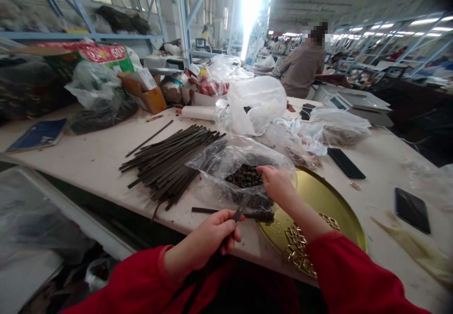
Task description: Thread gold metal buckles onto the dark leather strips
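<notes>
Evidently to keep its tip clear, the left hand (216,233) pinches a dark strip (241,210), while at its two o'clock the right hand (279,186), fingers narrowed, contents indeterminable, meets dark pieces (244,176) in a plastic bag (226,195), apparently open for access.

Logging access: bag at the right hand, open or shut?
Open: the clear bag gapes, baring dark pieces beside the right hand.

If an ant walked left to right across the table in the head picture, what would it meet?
Blue book → dark strips → black bits → gold tray → rightmost phone.
</notes>
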`<state>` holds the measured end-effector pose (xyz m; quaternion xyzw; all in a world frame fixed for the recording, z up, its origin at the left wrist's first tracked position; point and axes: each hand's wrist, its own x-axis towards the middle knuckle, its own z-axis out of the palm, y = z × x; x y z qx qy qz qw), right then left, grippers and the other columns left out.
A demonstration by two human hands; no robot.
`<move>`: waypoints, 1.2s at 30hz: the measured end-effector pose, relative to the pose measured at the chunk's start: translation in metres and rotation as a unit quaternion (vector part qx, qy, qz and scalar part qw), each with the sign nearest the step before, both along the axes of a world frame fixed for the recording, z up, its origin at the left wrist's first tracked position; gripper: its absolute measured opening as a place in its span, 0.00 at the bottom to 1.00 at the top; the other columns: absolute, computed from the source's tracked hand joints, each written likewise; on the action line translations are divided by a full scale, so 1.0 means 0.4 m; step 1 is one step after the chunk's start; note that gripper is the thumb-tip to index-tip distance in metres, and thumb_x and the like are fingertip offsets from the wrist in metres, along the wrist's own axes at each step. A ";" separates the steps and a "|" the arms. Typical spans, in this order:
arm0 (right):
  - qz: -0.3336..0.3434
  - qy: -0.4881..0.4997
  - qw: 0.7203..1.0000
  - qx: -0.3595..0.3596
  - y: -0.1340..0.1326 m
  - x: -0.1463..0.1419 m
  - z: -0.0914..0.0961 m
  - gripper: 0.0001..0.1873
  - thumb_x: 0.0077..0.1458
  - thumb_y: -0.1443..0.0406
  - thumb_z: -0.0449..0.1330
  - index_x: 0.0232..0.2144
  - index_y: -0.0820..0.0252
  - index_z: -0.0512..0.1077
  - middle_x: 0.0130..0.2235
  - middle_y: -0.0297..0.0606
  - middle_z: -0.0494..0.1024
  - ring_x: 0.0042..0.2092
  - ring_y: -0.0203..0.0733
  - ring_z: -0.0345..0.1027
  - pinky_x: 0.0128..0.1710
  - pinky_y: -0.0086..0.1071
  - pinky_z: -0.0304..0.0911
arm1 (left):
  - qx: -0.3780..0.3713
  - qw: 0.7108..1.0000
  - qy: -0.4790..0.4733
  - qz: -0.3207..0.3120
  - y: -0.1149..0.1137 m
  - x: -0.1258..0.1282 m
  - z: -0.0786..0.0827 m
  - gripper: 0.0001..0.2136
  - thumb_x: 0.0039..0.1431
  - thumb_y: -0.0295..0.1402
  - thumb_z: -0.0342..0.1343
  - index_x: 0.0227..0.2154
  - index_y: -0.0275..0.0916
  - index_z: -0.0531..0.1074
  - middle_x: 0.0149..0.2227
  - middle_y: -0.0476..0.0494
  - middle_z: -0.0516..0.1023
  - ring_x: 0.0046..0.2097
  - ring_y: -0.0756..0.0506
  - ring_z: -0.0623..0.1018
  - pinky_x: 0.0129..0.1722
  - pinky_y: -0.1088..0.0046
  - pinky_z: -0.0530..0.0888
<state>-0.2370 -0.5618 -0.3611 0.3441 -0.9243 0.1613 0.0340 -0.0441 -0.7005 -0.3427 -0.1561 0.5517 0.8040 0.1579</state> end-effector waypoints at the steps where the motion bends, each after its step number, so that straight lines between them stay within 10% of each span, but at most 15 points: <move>1: 0.001 0.005 0.999 0.039 -0.016 -0.025 -0.010 0.18 0.57 0.70 0.44 0.45 0.68 0.68 0.45 0.49 0.72 0.46 0.45 0.66 0.46 0.36 0.59 | 0.007 1.000 -0.001 0.010 -0.005 -0.004 -0.004 0.13 0.51 0.32 0.48 0.39 0.33 0.63 0.23 0.51 0.67 0.18 0.57 0.62 0.14 0.84 0.55; 19: 0.049 -0.019 0.982 0.182 -0.070 -0.042 -0.044 0.09 0.52 0.70 0.52 0.32 0.65 0.72 0.36 0.47 0.75 0.42 0.49 0.67 0.40 0.37 0.55 | -0.009 0.999 -0.016 0.032 -0.024 -0.033 -0.019 0.14 0.50 0.34 0.49 0.39 0.33 0.62 0.24 0.52 0.67 0.18 0.57 0.61 0.14 0.85 0.54; 29: -0.036 -0.133 0.984 -0.114 -0.020 -0.049 -0.031 0.18 0.51 0.69 0.50 0.44 0.66 0.69 0.40 0.46 0.74 0.41 0.44 0.67 0.43 0.37 0.59 | -0.058 0.997 0.015 0.038 -0.009 -0.017 -0.018 0.13 0.53 0.36 0.47 0.38 0.33 0.62 0.23 0.53 0.65 0.18 0.58 0.63 0.14 0.85 0.54; 33: -0.050 -0.244 0.937 -0.246 0.000 -0.019 -0.014 0.22 0.54 0.61 0.46 0.48 0.65 0.66 0.34 0.42 0.76 0.34 0.40 0.71 0.34 0.33 0.65 | -0.105 0.992 0.058 0.036 -0.002 -0.046 0.002 0.11 0.51 0.32 0.45 0.37 0.33 0.62 0.25 0.51 0.68 0.19 0.57 0.64 0.15 0.84 0.56; 36: -0.049 -0.392 0.833 -0.388 0.005 0.034 0.012 0.22 0.49 0.55 0.55 0.45 0.60 0.70 0.31 0.38 0.77 0.33 0.37 0.71 0.33 0.30 0.65 | -0.126 0.987 0.095 0.022 -0.003 -0.075 0.025 0.12 0.54 0.38 0.45 0.35 0.33 0.63 0.24 0.51 0.67 0.17 0.58 0.60 0.14 0.84 0.54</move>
